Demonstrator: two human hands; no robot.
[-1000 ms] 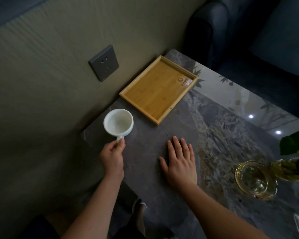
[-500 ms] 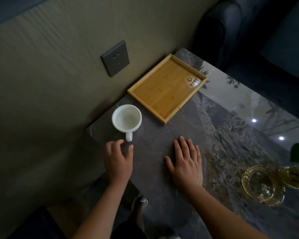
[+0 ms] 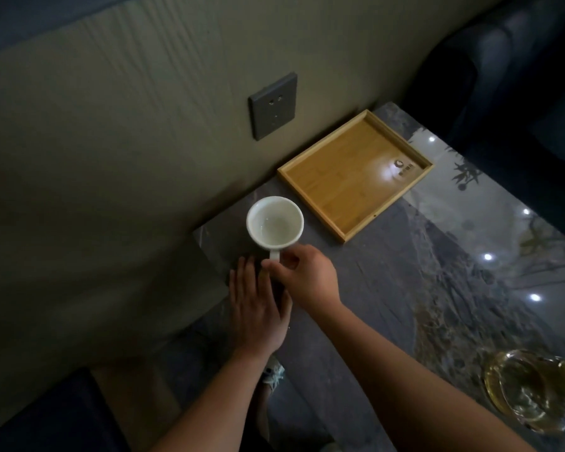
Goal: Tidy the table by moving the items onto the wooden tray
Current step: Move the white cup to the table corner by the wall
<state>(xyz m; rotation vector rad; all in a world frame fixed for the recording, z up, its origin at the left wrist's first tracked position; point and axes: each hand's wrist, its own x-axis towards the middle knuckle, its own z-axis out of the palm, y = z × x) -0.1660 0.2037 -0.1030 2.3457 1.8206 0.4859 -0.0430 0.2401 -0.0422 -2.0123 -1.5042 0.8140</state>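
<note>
A white mug stands upright near the table's left corner, its handle pointing toward me. My right hand has its thumb and fingers pinched on that handle. My left hand lies flat on the table just below the mug, fingers apart and holding nothing; its thumb side is partly covered by my right hand. The wooden tray sits against the wall just right of the mug, with only a small label in its far corner.
A glass teapot stands at the lower right of the dark stone table. A grey wall socket is above the mug. A dark sofa fills the upper right. The table edge runs beside my left hand.
My left hand let go of the mug's handle and now rests flat. My right hand crossed over from the table and took hold of the handle. The view shifted left.
</note>
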